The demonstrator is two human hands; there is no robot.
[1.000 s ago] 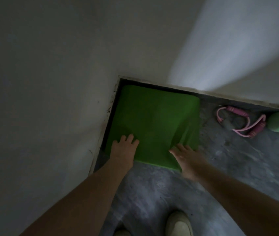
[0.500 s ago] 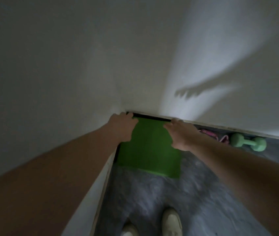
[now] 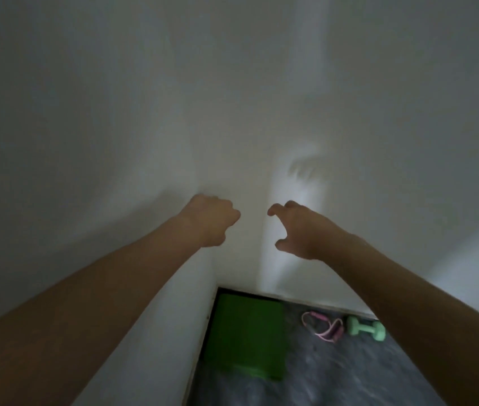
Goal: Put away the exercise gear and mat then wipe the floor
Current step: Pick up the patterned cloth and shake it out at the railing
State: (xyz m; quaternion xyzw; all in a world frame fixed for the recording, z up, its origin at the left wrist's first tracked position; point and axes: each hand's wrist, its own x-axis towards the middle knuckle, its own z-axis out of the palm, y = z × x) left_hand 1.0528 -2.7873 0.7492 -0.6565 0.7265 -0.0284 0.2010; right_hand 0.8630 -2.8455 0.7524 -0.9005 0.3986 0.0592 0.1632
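Both arms reach out in front of the white wall [image 3: 115, 112], holding nothing: the left hand [image 3: 210, 219] is curled into a loose fist, the right hand [image 3: 297, 227] has fingers bent and spread, claw-like. Down on the grey floor [image 3: 335, 379], the folded green mat [image 3: 245, 338] lies flat in the far corner. Right of it sit the pink resistance band [image 3: 321, 326] and, just beside that, the mint dumbbell [image 3: 365, 329] along the wall.

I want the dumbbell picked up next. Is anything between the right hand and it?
Nothing visible blocks it. The right hand is raised near the wall; the dumbbell lies on the floor, with the pink band beside it.
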